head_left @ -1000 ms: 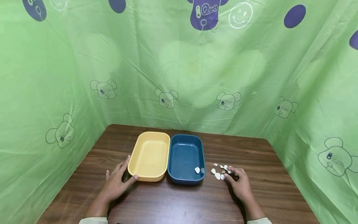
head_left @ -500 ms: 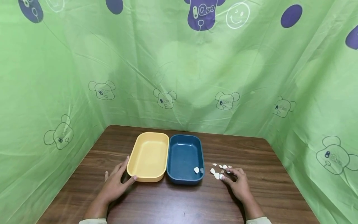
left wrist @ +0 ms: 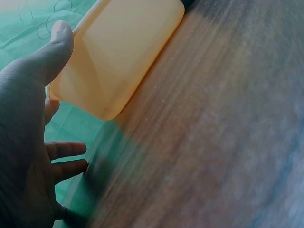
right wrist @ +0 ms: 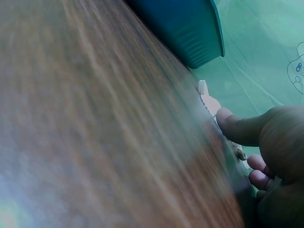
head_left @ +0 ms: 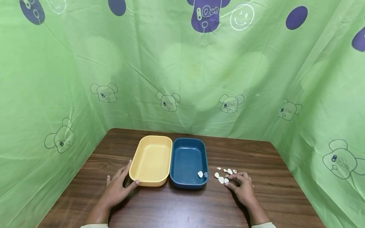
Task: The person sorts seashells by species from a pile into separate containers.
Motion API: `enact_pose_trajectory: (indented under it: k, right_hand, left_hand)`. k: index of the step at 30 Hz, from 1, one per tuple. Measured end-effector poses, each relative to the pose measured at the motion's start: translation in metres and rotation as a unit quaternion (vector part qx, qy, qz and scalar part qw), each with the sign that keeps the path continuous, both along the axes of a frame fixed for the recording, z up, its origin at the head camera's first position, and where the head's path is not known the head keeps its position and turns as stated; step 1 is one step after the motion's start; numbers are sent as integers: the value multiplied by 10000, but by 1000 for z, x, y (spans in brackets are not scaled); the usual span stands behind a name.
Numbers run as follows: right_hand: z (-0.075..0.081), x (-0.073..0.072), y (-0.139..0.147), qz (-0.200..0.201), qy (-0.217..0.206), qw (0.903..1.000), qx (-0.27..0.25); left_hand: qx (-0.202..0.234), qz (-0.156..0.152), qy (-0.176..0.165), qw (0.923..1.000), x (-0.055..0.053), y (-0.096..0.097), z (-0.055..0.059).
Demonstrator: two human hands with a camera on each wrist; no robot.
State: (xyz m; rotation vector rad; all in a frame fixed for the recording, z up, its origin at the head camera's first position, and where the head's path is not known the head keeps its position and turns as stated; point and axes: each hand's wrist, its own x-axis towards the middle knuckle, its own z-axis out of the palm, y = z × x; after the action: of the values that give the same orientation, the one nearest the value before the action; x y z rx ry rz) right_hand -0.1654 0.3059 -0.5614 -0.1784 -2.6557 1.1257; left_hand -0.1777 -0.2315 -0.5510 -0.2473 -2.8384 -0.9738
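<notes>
A yellow tray (head_left: pixel 151 183) and a blue tray (head_left: pixel 189 186) stand side by side on the wooden table. My left hand (head_left: pixel 117 190) rests at the yellow tray's near left corner, fingers along its outer side and thumb at the rim. In the left wrist view the lower fingers are spread apart from the tray. A white shell (head_left: pixel 200 174) lies inside the blue tray near its right wall. Right of that tray are several small shells (head_left: pixel 221 180), mostly white. My right hand (head_left: pixel 244 190) is over them, thumb touching a white shell (head_left: pixel 226 180), index fingertip beside a small brownish one (head_left: pixel 227 175).
Green printed cloth (head_left: pixel 196 117) surrounds the table (head_left: pixel 171 209) at the back and both sides. The two trays' long walls are very close together. The loose shells lie just beyond the blue tray's right side.
My right index finger has drawn back toward the thumb, exposing shells at the far side of the group. My left hand keeps its place on the yellow tray.
</notes>
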Motion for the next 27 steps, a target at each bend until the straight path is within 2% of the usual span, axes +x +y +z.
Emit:
enact_pose_trajectory:
  k: [9,27]
  right_hand:
    - [0,0,-2,-26,-127,9997,188]
    - [-3,0,-2,-2,-88,9995,309]
  left_hand:
    - [-56,-2,37,10000,2,1,3]
    - [-90,12,-10,10000,3,2,5]
